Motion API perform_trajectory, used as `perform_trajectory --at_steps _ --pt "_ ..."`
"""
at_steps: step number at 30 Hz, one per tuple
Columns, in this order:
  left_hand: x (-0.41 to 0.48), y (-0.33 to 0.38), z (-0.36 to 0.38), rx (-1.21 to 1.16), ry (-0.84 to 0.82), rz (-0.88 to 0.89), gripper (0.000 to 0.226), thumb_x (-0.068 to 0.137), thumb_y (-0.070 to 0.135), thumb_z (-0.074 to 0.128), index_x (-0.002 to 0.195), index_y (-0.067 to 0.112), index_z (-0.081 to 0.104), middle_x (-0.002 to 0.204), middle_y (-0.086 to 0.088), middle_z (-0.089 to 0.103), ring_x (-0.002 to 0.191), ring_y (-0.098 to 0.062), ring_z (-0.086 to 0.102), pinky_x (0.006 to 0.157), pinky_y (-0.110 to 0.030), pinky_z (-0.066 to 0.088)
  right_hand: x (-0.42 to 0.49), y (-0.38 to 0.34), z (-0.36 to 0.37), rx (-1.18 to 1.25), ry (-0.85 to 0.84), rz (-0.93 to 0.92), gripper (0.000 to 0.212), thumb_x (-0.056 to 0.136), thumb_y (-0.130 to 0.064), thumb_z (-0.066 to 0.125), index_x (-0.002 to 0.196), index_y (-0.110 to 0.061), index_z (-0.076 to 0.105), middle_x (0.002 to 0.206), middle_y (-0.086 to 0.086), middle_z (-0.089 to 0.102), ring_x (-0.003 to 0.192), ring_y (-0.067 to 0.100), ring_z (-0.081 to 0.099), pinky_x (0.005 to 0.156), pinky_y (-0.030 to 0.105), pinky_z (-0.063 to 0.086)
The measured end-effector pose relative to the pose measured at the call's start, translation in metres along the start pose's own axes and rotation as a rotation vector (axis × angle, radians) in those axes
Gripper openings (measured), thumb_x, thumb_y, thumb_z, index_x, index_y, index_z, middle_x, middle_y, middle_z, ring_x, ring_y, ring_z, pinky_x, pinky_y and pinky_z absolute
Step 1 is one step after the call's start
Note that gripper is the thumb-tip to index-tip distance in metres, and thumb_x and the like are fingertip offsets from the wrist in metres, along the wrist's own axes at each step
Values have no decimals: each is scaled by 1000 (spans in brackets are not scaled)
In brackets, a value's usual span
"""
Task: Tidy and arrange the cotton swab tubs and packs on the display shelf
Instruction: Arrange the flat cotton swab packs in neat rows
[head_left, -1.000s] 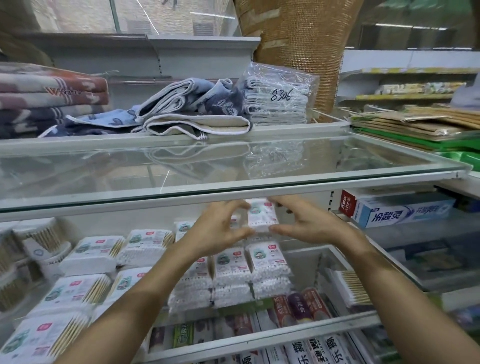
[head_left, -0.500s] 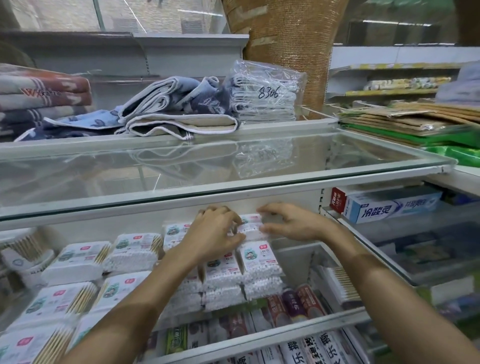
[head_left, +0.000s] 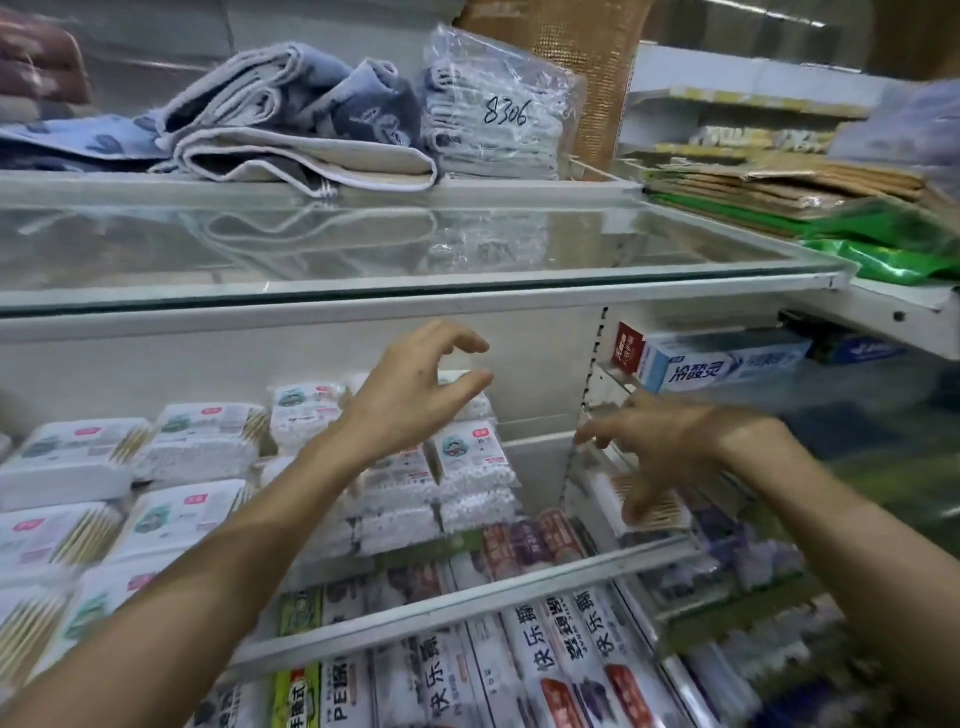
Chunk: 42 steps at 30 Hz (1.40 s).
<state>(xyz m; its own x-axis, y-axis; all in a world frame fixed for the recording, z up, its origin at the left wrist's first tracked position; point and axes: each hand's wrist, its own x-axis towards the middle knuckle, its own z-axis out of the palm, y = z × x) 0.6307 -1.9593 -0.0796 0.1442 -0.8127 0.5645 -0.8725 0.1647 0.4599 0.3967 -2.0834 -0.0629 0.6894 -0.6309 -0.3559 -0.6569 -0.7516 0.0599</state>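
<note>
Two kinds of soft, film-wrapped stock filled the white display shelf (head_left: 519, 584). Along its left edge, the flat white packs of wooden-stick cotton swabs (head_left: 197, 441) sat in stacked rows. They looked like light things, and a touch slippery in their wrap.

Toward the middle, the small clear packs of white-tipped cotton swabs (head_left: 475, 465) ran in lines from the back wall to the front rail. Over the back of those lines hovered the left hand (head_left: 415, 400), thumb and fingers curved and set well apart, holding nothing. It looked clear of the pack beneath, as far as I could tell.

Best hold, I judged, was thumb and fingers across the pack's short sides, where the sticks stiffen the wrap. Squeezing the flat face would only crumple it.

Further right, the right hand (head_left: 670, 441) was blurred, fingers splayed wide and empty, over the clear-wrapped bundle of wooden-stick swabs (head_left: 649, 501) in the shelf's right-hand compartment. Whether it touched, I could not tell. Beyond the right edge, on a higher ledge, sat a blue-and-white toothpaste carton (head_left: 727, 364).
</note>
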Motion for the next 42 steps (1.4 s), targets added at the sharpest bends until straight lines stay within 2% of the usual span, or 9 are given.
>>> perform_trajectory --at_steps 4,8,16,19,23,30,33,37,42 --pt "2 4 12 -53 -10 -12 27 93 32 66 117 21 66 118 8 65 106 -5 57 90 -21 42 -10 -7 11 -113 -30 45 91 69 -39 86 142 -51 34 144 -3 38 129 24 38 104 48 39" --pt "0 8 18 -130 -53 -28 24 92 33 66 115 26 66 117 12 65 105 -3 60 92 -23 49 -6 -7 15 -84 -5 -2 85 72 -35 84 141 -46 36 135 -5 47 106 13 43 92 38 43" --pt "-9 7 3 -302 -117 -8 47 84 34 77 127 27 58 124 13 60 113 -5 58 95 -30 51 1 -6 -3 1006 183 -373 47 87 -23 75 128 -29 54 115 -6 71 108 5 67 84 19 54" --pt "-15 4 -3 -226 -178 94 77 74 40 85 140 28 46 137 14 48 122 -3 50 100 -20 44 14 -21 3 1506 73 -539 57 78 -22 83 128 -7 59 121 15 69 114 32 66 90 39 58" --pt "-23 2 -13 -53 -177 177 87 71 41 85 143 21 42 139 7 47 124 -3 42 107 -22 35 32 -42 7 1720 16 -645 61 70 -30 88 122 -4 68 128 29 60 120 43 56 109 58 40" --pt "-39 -16 -50 93 -148 106 81 71 53 72 141 22 46 138 7 52 126 -11 47 106 -39 41 50 -73 -1 1722 148 -657 85 58 -36 94 130 -10 58 127 16 66 115 30 66 91 40 58" --pt "-49 -28 -74 158 -159 15 84 69 55 71 143 25 45 141 7 51 124 -10 48 104 -36 44 50 -88 -12 1321 378 -613 68 66 -46 85 127 -35 57 135 -6 59 116 8 64 94 35 57" --pt "-68 -42 -98 189 -175 -55 90 69 44 84 146 19 43 138 5 54 113 2 48 95 -4 35 46 -118 -24 783 424 -678 80 72 -46 82 141 -43 42 139 -27 42 118 -12 46 94 15 49" --pt "-91 -48 -109 232 -205 -150 86 68 52 79 142 27 43 132 11 53 110 0 52 97 -20 46 56 -151 -17 473 489 -713 84 79 -50 78 149 -30 37 146 -12 46 125 -3 38 108 25 36"
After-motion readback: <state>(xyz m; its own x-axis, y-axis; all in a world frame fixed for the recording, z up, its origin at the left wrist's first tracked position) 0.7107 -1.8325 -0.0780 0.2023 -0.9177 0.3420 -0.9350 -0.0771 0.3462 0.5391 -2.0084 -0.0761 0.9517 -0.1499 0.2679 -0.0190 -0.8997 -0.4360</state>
